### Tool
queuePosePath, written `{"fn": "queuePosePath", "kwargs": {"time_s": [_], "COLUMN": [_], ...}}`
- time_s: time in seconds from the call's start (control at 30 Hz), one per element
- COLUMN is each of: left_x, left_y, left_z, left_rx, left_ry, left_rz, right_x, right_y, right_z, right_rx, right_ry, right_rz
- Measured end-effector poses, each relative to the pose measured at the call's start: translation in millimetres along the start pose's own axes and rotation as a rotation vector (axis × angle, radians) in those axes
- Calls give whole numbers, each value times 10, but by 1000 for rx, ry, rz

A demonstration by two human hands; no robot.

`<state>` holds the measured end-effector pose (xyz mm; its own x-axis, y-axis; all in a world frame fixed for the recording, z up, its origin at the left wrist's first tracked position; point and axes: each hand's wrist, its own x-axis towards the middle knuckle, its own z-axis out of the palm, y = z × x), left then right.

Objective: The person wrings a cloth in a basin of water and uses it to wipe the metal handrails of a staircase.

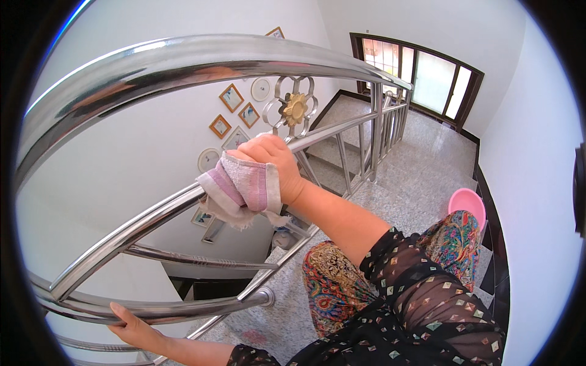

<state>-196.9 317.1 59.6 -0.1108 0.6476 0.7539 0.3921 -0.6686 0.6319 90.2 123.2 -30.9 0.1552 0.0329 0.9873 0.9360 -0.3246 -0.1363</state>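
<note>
My right hand [269, 158] grips a pink and grey striped cloth [242, 185] with frayed edges, wrapped over the middle rail [155, 217] of a stainless steel stair railing. Just beyond it, a metal flower ornament with a gold-coloured centre [295, 110] fills the gap below the thick top handrail [183, 59]. Lower left, my left hand [132, 327] rests against a curved steel post [183, 311], its thumb on the near face; the other fingers are mostly hidden behind the metal.
Granite stairs [384, 196] lead to a landing by a dark-framed window [435, 82]. A pink plastic basin [464, 201] stands on a step beside my knee, near the right wall. Picture frames [231, 98] hang on the white wall across the stairwell, beyond the railing.
</note>
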Motion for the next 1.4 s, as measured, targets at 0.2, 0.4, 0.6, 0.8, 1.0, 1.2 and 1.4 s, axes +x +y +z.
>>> {"fn": "queuePosePath", "kwargs": {"time_s": [0.2,0.4,0.6,0.8,1.0,1.2,1.4], "left_x": [-39,-57,-34,110,139,-245,-932], "left_y": [22,97,80,-230,-215,139,457], "left_z": [58,46,35,32,59,-78,109], "left_rx": [-44,-26,-48,41,85,-195,-448], "left_ry": [4,4,-1,12,59,276,-117], "left_rz": [32,47,14,42,69,373,348], "right_x": [114,338,458,-13,-77,84,126], "right_y": [245,358,243,56,40,-69,-23], "right_z": [-41,-22,-180,68,105,-96,-656], "right_rx": [229,315,246,67,126,176,1664], "right_ry": [-419,-859,-963,-361,-170,-165,-179], "right_rz": [147,79,193,305,156,40,848]}}
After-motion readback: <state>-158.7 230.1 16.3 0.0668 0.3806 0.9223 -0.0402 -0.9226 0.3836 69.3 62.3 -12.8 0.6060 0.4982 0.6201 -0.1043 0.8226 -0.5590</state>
